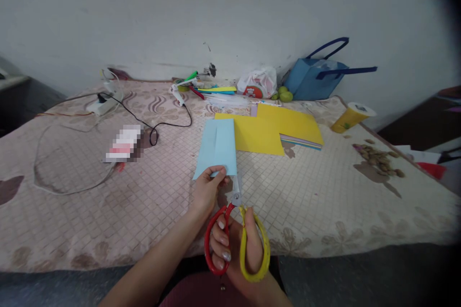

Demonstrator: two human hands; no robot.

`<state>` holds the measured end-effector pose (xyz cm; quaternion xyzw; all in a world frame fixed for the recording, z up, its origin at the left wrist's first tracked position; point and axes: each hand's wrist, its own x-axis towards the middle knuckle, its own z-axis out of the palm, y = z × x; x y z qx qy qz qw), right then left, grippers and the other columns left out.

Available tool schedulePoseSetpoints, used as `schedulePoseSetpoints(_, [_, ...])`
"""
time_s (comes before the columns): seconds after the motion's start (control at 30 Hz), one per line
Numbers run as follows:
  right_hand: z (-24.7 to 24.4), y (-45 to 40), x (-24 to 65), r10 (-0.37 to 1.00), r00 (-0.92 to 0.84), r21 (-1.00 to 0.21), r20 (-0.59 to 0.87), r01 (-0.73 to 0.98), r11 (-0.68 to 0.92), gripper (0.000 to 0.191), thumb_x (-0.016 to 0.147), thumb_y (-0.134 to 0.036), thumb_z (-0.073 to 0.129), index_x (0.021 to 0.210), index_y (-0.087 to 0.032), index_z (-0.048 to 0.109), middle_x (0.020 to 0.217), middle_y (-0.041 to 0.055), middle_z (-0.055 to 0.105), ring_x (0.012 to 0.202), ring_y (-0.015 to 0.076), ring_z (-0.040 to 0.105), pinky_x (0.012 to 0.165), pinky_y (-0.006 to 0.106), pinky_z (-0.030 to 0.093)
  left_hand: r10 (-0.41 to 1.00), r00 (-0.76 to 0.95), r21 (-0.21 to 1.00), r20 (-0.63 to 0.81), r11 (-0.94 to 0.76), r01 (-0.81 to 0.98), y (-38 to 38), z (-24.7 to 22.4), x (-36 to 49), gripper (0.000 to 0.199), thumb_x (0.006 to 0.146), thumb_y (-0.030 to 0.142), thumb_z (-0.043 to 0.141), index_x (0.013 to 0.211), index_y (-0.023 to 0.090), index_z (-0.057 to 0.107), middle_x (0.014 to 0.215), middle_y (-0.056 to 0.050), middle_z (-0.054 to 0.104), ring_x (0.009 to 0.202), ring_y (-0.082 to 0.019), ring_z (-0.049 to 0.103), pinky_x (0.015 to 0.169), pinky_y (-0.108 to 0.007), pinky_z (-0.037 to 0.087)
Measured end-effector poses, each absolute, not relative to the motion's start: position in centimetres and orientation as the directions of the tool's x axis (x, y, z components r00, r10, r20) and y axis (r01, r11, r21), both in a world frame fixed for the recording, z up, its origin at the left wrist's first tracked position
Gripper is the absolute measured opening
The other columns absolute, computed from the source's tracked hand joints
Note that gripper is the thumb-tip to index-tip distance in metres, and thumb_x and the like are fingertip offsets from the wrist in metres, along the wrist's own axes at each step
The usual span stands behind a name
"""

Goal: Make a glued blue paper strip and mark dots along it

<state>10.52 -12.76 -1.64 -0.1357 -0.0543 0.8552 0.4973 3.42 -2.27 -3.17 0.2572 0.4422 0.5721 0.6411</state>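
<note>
Left hand (209, 189) pinches the near edge of a folded light-blue paper sheet (224, 144) between thumb and fingers, close to its lower right corner; right hand (237, 249) wraps the scissors (236, 197), fingers curled through the red loop, thumb in the yellow one, with the loops standing apart; the blades point away from the body and meet the sheet at that same corner, though whether they bite into it cannot be told. The light-blue sheet lies at the middle of the table, over a checked, floral tablecloth (151, 225), and hides part of a yellow paper sheet (259, 138) behind it.

From the far left, a white power strip (104, 104) carries a black plug (102, 98); nearer stands a pixelated slab (124, 144), its surface unreadable, beside a loop of pale cable (35, 172); next comes a white glue gun (177, 95) trailing a black cord (173, 124); yellow and blue paper strips (219, 89) lie beyond the sheets, then a white plastic bag (259, 81) with red print, green fruits (285, 95), and, behind a stack of coloured paper (293, 122) topped with yellow, a blue handled bag (309, 81); farther right, a yellow cup (347, 119) tilts in view above a brown heap of peanut-like pods (380, 158).
</note>
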Motion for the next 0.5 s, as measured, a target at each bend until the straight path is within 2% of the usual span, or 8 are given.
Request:
schedulePoseSetpoints(0.27, [-2.12, -12.76, 10.35, 0.87, -0.462, -0.228, -0.174, -0.84, -0.492, 0.061, 0.081, -0.07, 0.031, 0.07, -0.014, 0.054, 0.049, -0.0055, 0.039, 0.034, 0.004, 0.028, 0.032, 0.016, 0.028, 0.958, -0.046, 0.848, -0.282, 0.226, -0.479, -2.31, -3.59, 3.19, 0.031, 0.063, 0.032, 0.074, 0.085, 0.016, 0.061, 0.057, 0.002, 0.06, 0.051, -0.006, 0.055, 0.052, -0.015, 0.04])
schedulePoseSetpoints(0.5, [-2.01, -12.79, 10.36, 0.867, -0.47, -0.223, -0.164, -0.839, -0.497, 0.059, 0.079, -0.071, 0.034, 0.071, -0.015, 0.052, 0.049, -0.0067, 0.038, 0.033, 0.0033, 0.026, 0.032, 0.016, 0.03, 0.954, -0.051, 0.835, -0.295, 0.231, -0.5, -2.3, -3.57, 3.24, 0.035, 0.059, 0.033, 0.076, 0.086, 0.015, 0.061, 0.055, 0.002, 0.059, 0.05, -0.007, 0.055, 0.052, -0.017, 0.042])
